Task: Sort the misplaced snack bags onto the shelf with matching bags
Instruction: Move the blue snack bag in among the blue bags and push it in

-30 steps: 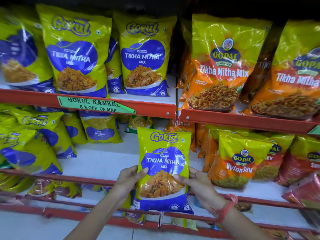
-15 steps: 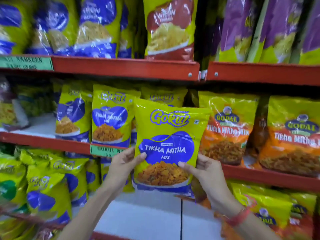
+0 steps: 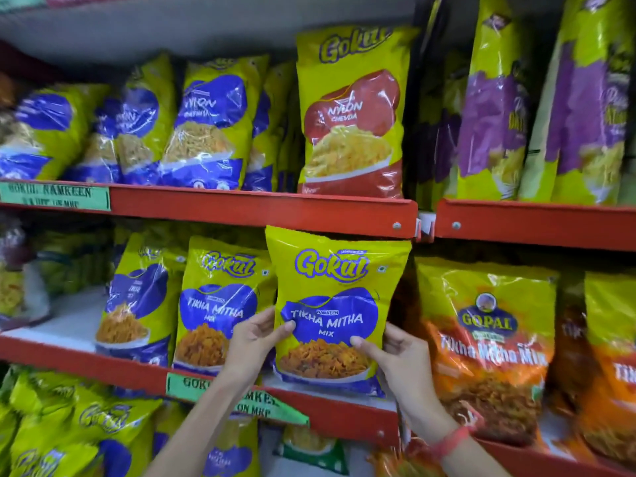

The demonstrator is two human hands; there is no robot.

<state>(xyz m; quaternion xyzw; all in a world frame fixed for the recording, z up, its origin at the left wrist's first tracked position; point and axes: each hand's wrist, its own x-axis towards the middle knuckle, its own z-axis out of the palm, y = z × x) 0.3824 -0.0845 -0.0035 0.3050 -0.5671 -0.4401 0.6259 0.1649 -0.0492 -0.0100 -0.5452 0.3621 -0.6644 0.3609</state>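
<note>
I hold a yellow and blue Gokul Tikha Mitha Mix bag (image 3: 335, 304) upright with both hands. My left hand (image 3: 254, 342) grips its left edge and my right hand (image 3: 401, 359) grips its right edge. The bag's bottom is at the front of the middle red shelf (image 3: 113, 368), and its top overlaps the edge of the shelf above. Just left of it stand two matching Gokul Tikha Mitha Mix bags (image 3: 215, 304).
Orange Gopal Tikha Mitha Mix bags (image 3: 488, 342) stand right of the held bag. On the upper shelf (image 3: 261, 208) are blue Gokul bags, a red Nylon Chevda bag (image 3: 351, 122) and purple bags. More Gokul bags lie on the lower shelf at the left.
Both hands have lifted the bag from the lower shelf up to the middle shelf, beside the matching bags. The view has tilted upward.
</note>
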